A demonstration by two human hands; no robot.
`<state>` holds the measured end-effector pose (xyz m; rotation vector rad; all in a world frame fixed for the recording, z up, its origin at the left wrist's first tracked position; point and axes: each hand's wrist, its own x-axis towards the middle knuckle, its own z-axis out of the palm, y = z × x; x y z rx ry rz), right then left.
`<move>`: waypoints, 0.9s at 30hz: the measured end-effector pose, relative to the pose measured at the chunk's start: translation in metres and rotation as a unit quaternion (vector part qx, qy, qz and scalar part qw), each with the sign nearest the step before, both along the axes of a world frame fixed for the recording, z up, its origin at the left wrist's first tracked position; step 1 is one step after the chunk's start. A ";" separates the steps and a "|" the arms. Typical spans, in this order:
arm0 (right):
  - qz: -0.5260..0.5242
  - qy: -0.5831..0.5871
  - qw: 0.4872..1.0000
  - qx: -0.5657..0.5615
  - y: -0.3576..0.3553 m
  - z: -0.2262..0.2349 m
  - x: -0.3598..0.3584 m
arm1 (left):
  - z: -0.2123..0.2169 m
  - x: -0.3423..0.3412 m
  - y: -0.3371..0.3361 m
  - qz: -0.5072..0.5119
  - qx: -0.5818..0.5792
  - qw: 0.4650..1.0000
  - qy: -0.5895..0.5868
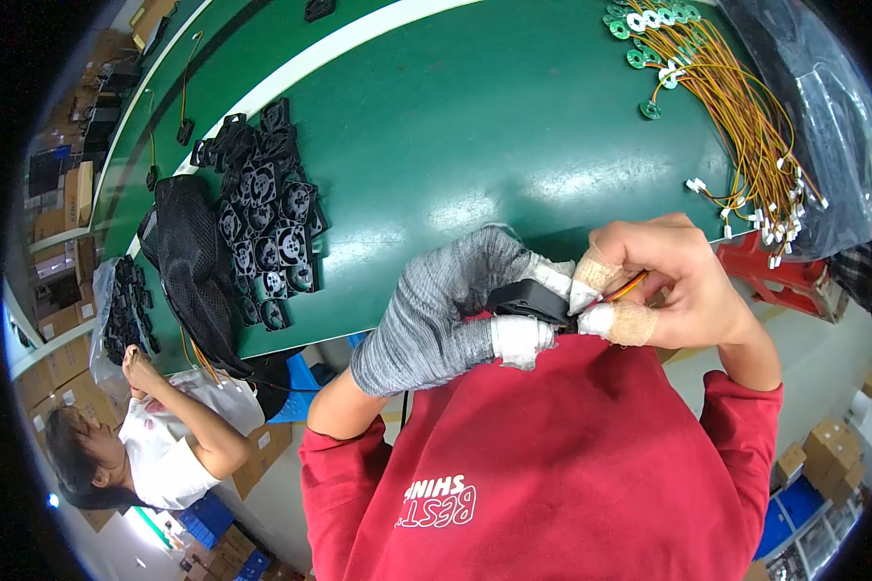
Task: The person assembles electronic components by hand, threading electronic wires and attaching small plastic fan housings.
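Flat black plastic housing (530,301) is gripped by grey-gloved left hand (444,305); thin red-yellow wires (631,286), 3 o'clock, apparently pinched by finger-taped right hand (683,281); strain best avoided.

"Where does this view look from?"
"From the head: it's the left of two fisheye cameras worn side by side."
"Facing which way?"
"Down, over the shirt (562,455), the left hand (441,305) and the right hand (686,279), with the bench (436,121) stretching away toward the top."
"How near?"
"Close on the hands; the floor (806,360) and boxes (830,457) sit farther off, and straight edges bow toward the rim."
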<state>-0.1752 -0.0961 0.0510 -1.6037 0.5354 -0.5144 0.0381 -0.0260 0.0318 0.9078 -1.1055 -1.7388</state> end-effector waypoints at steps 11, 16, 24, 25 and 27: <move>-0.052 0.098 0.924 -0.365 0.013 0.014 0.001 | 0.024 -0.011 0.002 -0.002 -0.363 0.826 -0.430; -0.134 0.108 0.877 -0.449 0.025 0.009 0.005 | 0.015 -0.024 0.011 0.090 -0.579 0.624 -0.517; -0.160 0.157 0.974 -0.032 0.013 -0.009 0.004 | -0.014 -0.021 -0.015 0.030 -0.542 0.639 -0.545; -0.139 0.142 0.976 0.087 0.010 -0.011 0.002 | -0.011 -0.019 -0.014 0.030 -0.542 0.640 -0.544; -0.121 0.117 0.975 0.144 0.004 -0.013 0.001 | -0.006 -0.018 -0.010 0.042 -0.060 0.973 -0.219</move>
